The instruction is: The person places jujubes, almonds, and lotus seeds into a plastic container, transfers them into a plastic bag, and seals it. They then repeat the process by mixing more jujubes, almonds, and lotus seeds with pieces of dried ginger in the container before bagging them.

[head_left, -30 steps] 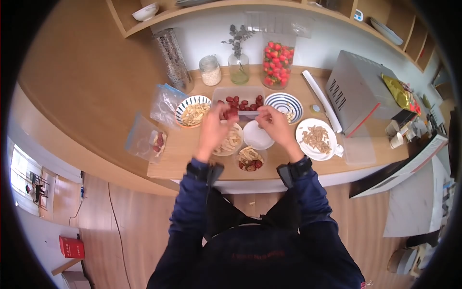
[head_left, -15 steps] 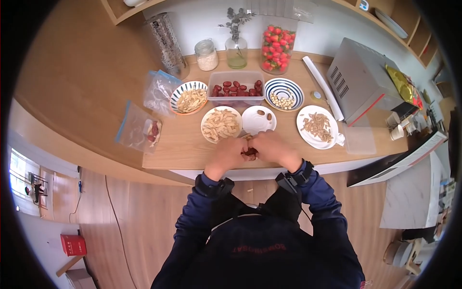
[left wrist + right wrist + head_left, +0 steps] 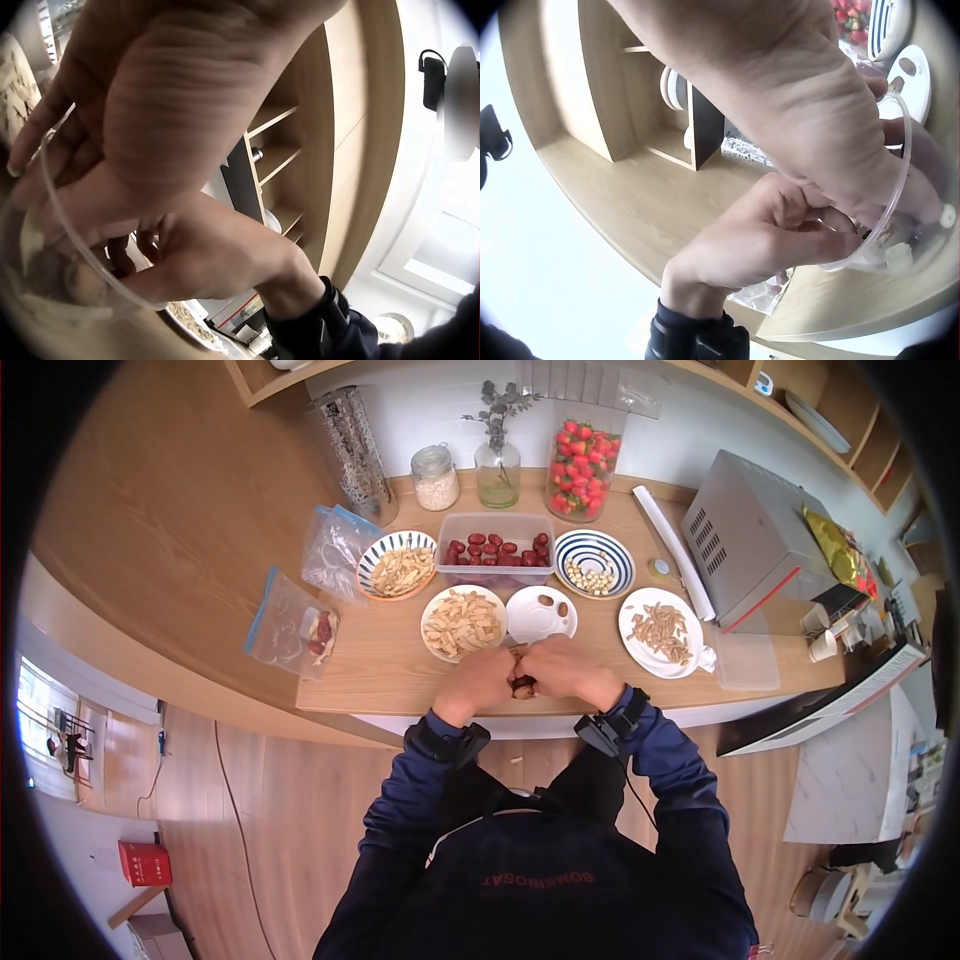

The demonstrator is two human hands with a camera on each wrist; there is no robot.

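Both hands are together at the counter's front edge over a small clear plastic cup (image 3: pixel 898 196). My left hand (image 3: pixel 480 677) grips its left side. Opposite it, my right hand (image 3: pixel 563 663) has its fingers around the rim and its thumb dipping inside. Red-brown date pieces (image 3: pixel 523 689) and pale slices (image 3: pixel 900 257) show in the cup. Whether the fingertips also pinch a piece, I cannot tell. Just behind stand a bowl of pale dried slices (image 3: pixel 463 622) and a white plate (image 3: pixel 527 632) bearing two brown oval pieces.
A plastic box (image 3: pixel 495 568) of red dates stands at the middle. Around it are a striped bowl (image 3: pixel 364 560) of pale strips, a blue-ringed bowl (image 3: pixel 628 565) of round seeds and a white plate (image 3: pixel 630 645) of brown pieces. Zip bags (image 3: pixel 285 628) lie left; an oven (image 3: pixel 740 540) stands right.
Both hands have come down from beside the date box to the cup, the left one from over the dates. Over the last half second they stay there, shifting only slightly.
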